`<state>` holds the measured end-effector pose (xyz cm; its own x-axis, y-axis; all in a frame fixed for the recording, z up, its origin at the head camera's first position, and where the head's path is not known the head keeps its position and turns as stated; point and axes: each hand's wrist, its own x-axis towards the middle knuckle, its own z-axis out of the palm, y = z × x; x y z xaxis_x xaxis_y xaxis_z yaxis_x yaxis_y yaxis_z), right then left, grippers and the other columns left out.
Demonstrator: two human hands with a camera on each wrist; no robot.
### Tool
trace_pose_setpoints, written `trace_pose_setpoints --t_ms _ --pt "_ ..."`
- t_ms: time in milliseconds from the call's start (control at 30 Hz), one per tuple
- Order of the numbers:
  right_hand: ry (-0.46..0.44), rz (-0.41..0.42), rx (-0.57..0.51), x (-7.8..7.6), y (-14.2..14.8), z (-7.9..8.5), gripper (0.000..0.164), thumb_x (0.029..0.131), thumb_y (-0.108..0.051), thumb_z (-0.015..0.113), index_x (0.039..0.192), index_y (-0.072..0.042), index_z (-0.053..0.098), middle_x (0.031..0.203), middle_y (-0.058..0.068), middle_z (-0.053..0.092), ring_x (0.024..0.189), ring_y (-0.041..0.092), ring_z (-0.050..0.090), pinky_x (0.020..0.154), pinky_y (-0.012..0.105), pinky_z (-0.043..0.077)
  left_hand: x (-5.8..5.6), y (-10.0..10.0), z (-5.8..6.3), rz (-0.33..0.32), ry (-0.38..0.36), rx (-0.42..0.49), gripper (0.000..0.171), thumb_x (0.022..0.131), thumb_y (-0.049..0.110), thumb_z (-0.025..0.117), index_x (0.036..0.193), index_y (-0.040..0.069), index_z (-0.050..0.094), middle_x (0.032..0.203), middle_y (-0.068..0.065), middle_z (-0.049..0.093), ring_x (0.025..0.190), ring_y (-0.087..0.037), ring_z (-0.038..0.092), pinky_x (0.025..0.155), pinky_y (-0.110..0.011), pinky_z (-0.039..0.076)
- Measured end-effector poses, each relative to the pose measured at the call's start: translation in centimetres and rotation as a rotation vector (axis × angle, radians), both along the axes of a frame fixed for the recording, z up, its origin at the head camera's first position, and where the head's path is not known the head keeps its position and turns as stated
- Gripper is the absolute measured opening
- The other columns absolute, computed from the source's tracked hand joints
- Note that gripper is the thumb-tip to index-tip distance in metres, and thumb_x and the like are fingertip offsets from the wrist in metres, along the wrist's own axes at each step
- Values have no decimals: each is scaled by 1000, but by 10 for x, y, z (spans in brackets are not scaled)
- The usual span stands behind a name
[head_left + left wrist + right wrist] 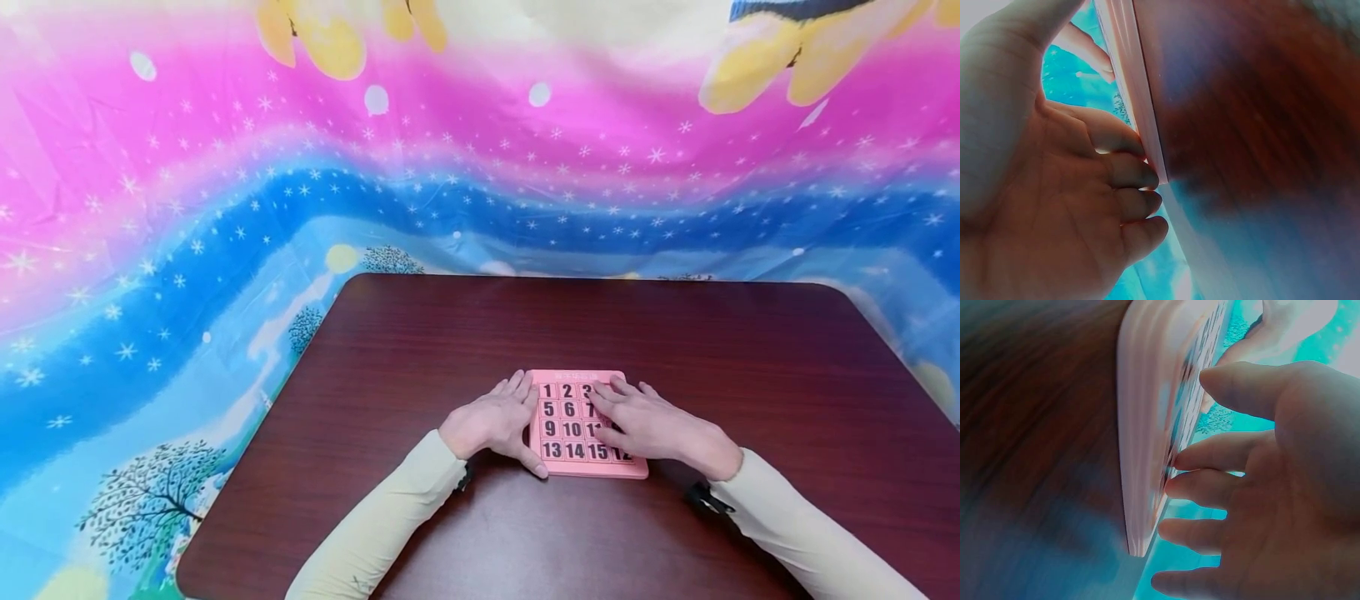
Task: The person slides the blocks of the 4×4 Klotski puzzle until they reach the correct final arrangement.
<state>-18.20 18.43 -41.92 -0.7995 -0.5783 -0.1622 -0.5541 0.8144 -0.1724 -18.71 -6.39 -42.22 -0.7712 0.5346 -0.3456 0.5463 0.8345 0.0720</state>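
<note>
A pink number sliding puzzle (572, 429) lies flat on the table, its tiles marked with black numerals; the lower right tile reads 12. My left hand (498, 421) rests along the puzzle's left side, fingers pointing away and thumb by the near left corner. In the left wrist view its fingertips (1150, 203) are at the puzzle's side edge (1141, 94). Over the right-hand tiles lies my right hand (648, 421), fairly straight and spread, covering part of the right columns. In the right wrist view, some fingertips (1179, 486) are close to the tile face; contact is unclear.
The dark reddish-brown table (450, 333) has rounded far corners and extends around the puzzle. Behind and left of it hangs a pink and blue patterned cloth (480, 158). Black wrist straps (708, 498) show under the pale sleeves (810, 533).
</note>
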Motion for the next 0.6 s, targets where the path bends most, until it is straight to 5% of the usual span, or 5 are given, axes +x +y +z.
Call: trace_pose_setpoints --t_ms 600 --pt "72 22 6 30 21 3 60 93 -38 62 141 -3 53 148 20 48 138 48 39 103 73 34 -2 -1 -1 0 3 8 133 64 78 72 157 2 14 165 -19 6 154 -30 5 127 -38 13"
